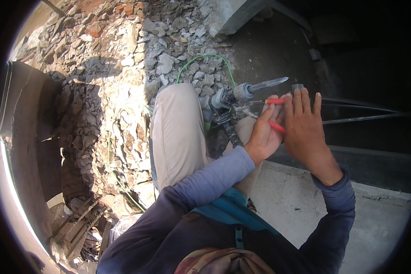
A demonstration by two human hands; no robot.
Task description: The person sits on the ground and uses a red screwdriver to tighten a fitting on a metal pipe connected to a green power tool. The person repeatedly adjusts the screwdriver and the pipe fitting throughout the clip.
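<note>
In front of my right knee, my left hand (266, 134) is turned palm up around the red-handled pliers (277, 127), whose handles are spread apart. Their metal end points left and is hard to make out. My right hand (304, 116) lies across the left palm at the handle ends, its fingers stretched out flat. A small grey piece (297, 86) shows just beyond the right fingertips; its kind is unclear. Between my knees rests a dusty demolition hammer (223, 98), partly hidden by my leg. Its pointed chisel bit (270, 83) sticks out to the right, just above the pliers.
Broken concrete rubble (162, 64) covers the ground ahead and left. A green cable (205, 55) loops over it behind the hammer. A concrete ledge (301, 201) is at my right, with thin rods (363, 118) beyond. Wooden scraps (73, 228) lie at lower left.
</note>
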